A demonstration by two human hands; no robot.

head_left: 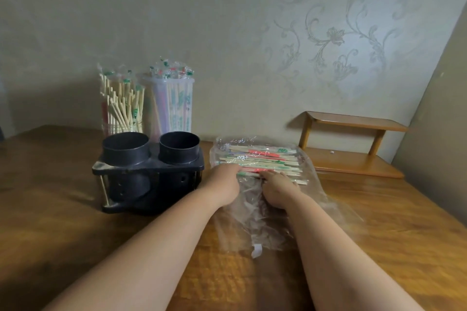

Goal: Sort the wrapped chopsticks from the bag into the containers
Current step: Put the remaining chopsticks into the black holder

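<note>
Containers: A black holder [149,166] stands at left centre of the wooden table [379,235]. It carries two round open cups side by side. Their interiors are dark, and what they hold cannot be made out. Just behind it, against the wall [227,33], stand two taller containers. The clear container [121,118] on the left is packed with pale sticks standing upright and leaning. The translucent white container [171,106] on the right holds upright sticks in printed wrappers, whose crimped tops rise above the rim.

Task item: The wrapped chopsticks [267,159] lie flat in a stacked bundle, running left to right, inside a bag [255,219] to the right of the holder. The bag's loose end trails toward the near edge.

Hands: The left hand [223,184] and right hand [276,189] both rest at the near side of the bundle, knuckles up and fingers bent forward. The fingertips are hidden by film and sticks. Whether either hand grasps the chopsticks or merely presses on them cannot be told.

Obscured: It is not clear whether the hands lie inside the bag or on top of it. The wrapper print is too small to read.

Materials: The bag is thin, crinkled clear plastic. The table is glossy brown wood. At far right sits a two-tier wooden shelf [353,149]. The wallpaper is pale with a raised floral scroll.
</note>
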